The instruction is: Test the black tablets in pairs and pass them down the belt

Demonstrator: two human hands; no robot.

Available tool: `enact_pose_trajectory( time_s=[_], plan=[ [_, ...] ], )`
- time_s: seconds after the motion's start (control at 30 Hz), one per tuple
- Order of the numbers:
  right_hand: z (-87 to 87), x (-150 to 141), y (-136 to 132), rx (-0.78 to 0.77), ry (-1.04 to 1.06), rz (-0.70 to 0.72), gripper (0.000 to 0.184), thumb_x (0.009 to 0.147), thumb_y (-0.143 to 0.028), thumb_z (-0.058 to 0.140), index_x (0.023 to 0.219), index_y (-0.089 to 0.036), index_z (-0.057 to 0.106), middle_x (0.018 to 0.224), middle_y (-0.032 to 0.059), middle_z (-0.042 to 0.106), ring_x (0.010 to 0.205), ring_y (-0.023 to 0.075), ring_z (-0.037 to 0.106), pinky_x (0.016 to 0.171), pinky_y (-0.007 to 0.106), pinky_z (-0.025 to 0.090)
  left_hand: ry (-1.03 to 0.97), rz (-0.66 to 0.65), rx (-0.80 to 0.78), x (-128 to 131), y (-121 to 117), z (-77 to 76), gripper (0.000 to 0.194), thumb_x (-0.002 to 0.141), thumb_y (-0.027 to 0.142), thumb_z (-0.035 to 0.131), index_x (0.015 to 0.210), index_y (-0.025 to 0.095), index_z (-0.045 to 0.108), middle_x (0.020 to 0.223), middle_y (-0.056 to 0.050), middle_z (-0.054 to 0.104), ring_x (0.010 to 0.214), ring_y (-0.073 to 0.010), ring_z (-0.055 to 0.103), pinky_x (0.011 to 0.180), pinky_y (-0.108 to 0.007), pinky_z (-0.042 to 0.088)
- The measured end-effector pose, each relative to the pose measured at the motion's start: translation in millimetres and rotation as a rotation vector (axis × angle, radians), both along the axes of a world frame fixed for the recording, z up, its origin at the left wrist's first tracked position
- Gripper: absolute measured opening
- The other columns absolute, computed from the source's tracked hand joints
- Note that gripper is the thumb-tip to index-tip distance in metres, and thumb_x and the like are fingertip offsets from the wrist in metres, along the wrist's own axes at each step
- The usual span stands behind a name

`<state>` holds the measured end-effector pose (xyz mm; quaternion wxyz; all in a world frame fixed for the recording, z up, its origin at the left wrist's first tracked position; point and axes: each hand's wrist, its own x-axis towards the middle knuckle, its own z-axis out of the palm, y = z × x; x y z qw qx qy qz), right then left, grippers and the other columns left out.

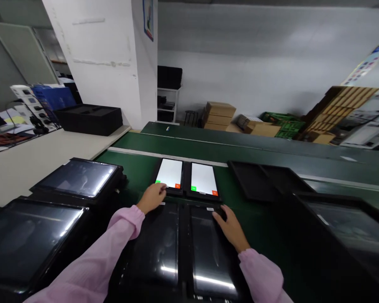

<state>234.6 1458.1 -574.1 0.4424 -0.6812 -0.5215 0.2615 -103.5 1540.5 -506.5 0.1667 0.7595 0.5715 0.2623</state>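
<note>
Two lit tablets, a left one and a right one, lie side by side in black trays, each with a white screen, a green button and a red button. At the lower edge of the left one is my left hand, its fingers curled together over the corner by the green button. Whatever they may hold is hidden. My right hand rests at the upper right corner of a dark-screened tablet, thumb and fingers apart. Beside it lies another dark tablet, below my left hand.
Stacked trays with dark tablets stand at left, and more at right. An unfilled black tray lies on the green bench. Behind are a black foam box, a pillar and cardboard boxes.
</note>
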Motion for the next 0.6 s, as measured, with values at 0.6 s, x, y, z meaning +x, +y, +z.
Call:
enact_pose_trajectory(
  time_s=[0.6],
  plan=[
    [36.8,-14.7,-31.6,-0.185,-0.244,-0.162,0.053,0.081,-0.055,0.06,0.115,-0.015,0.058,0.115,0.0169,0.064,0.106,0.0314,0.06,0.089,0.039,0.045,0.42,-0.115,0.069,72.7,-56.6,-2.8,0.038,0.093,0.033,0.043,0.121,0.014,0.061,0.117,-0.015,0.06,0.113,-0.0292,0.051,0.098,-0.042,0.034]
  ],
)
